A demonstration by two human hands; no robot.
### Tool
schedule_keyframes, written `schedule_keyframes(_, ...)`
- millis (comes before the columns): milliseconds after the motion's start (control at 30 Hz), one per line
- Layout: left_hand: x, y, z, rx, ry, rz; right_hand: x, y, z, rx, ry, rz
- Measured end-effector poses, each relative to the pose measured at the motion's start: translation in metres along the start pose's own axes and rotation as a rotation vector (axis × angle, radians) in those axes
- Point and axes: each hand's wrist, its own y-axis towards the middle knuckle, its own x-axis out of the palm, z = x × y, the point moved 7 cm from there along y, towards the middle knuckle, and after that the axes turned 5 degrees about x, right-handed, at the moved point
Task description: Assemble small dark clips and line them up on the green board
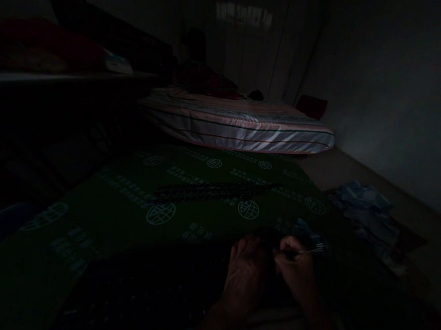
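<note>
The light is very dim. My left hand (244,272) lies palm down, with its fingers extended, on a dark cloth (153,284) that carries small pale specks. Just to the right, my right hand (297,267) is closed in a pinch over the far edge of this cloth. Out of its fingers, toward the right, sticks a thin pale object (313,249) with a few fine ends; its exact kind is too dim to make out. Behind the right hand is a small bluish item (308,231).
A green board (206,221) with white globe prints and lettering lies under the work. Across it rests a dark speckled strip (210,189). Beyond stands a striped bed (240,130). Crumpled bluish cloth (370,201) is on the floor at right; a shelf (67,79) runs along the left.
</note>
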Motion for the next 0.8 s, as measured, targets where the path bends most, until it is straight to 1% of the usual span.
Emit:
schedule_keyframes(67, 0.0, -0.001, 0.001, 0.018, -0.004, -0.008, 0.0, -0.001, 0.003, 0.035, 0.024, -0.017)
schedule_keyframes(167, -0.001, 0.0, -0.001, 0.018, -0.035, 0.01, -0.002, -0.002, 0.002, 0.026, 0.067, -0.051)
schedule_keyframes(333, -0.009, 0.001, -0.012, -0.049, -0.205, 0.118, -0.011, -0.001, 0.002, 0.01, 0.179, -0.024)
schedule_keyframes(433, -0.013, -0.001, -0.018, -0.127, -0.309, 0.151, -0.009, -0.001, 0.002, -0.015, 0.223, -0.069)
schedule_keyframes(567, -0.013, -0.003, -0.024, -0.232, -0.4, 0.16, -0.002, -0.005, 0.003, -0.008, 0.169, -0.127)
schedule_keyframes(667, -0.014, -0.004, -0.027, -0.258, -0.49, 0.199, -0.001, -0.009, 0.002, -0.024, 0.108, -0.134)
schedule_keyframes(733, -0.014, -0.005, -0.028, -0.26, -0.562, 0.221, -0.001, -0.011, 0.0, -0.073, 0.032, -0.128)
schedule_keyframes(800, -0.013, -0.005, -0.03, -0.266, -0.641, 0.237, 0.0, -0.014, -0.007, -0.181, -0.077, -0.141)
